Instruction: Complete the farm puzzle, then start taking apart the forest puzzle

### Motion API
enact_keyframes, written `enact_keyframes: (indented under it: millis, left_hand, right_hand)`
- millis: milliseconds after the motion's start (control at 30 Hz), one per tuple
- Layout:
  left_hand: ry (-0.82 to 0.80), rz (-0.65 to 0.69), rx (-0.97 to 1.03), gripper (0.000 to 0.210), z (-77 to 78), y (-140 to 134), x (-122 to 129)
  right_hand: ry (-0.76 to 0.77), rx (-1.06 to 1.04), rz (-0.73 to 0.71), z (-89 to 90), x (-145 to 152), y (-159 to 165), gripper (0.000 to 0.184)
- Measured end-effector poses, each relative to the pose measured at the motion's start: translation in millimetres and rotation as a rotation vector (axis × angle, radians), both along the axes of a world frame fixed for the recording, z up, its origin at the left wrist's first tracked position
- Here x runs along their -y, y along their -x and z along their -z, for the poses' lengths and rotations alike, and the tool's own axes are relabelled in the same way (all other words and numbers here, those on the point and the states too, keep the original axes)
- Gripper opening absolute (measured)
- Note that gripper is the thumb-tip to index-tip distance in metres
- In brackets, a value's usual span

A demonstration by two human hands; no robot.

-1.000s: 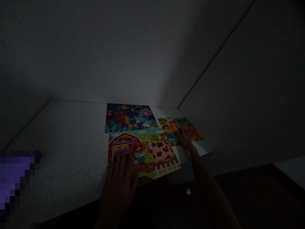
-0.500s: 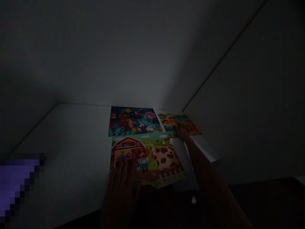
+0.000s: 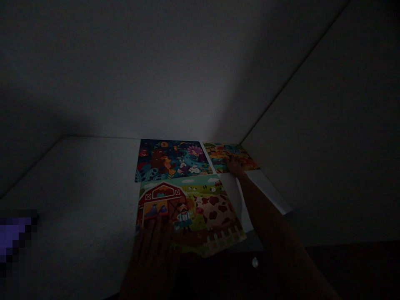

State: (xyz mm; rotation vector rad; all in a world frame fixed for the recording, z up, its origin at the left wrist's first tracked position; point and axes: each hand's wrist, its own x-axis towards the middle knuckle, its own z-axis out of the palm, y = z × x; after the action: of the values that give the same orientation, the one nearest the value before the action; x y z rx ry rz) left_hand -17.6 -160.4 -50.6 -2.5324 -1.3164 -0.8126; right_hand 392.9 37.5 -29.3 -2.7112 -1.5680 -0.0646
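Note:
In the dim head view, my left hand (image 3: 153, 246) lies flat, fingers stretched, over the lower left of a farm picture sheet (image 3: 215, 208) with a red barn, a farmer and a spotted cow. Beyond it lies a dark blue forest animal picture sheet (image 3: 175, 160), whose near edge meets the farm sheet. My right hand (image 3: 236, 165) reaches to a smaller-looking orange and green animal picture sheet (image 3: 246, 156) in the far right corner and rests on it. Its fingers look spread, with nothing visible held.
The sheets lie on a pale surface (image 3: 93, 179) against a pale wall (image 3: 162, 75), with another wall (image 3: 337, 146) on the right. A white sheet (image 3: 265, 189) shows near my right forearm. A pixelated purple patch (image 3: 12, 237) is at lower left.
The view has shifted slightly, so the sheets and both hands appear a little further left. Both hands stay on the same sheets.

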Motion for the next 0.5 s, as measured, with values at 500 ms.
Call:
enact_keyframes:
  millis: [500]
  left_hand:
    - [0.006, 0.026, -0.005, 0.058, 1.0, 2, 0]
  right_hand:
    - [-0.463, -0.245, -0.032, 3.2, 0, -9, 0.058]
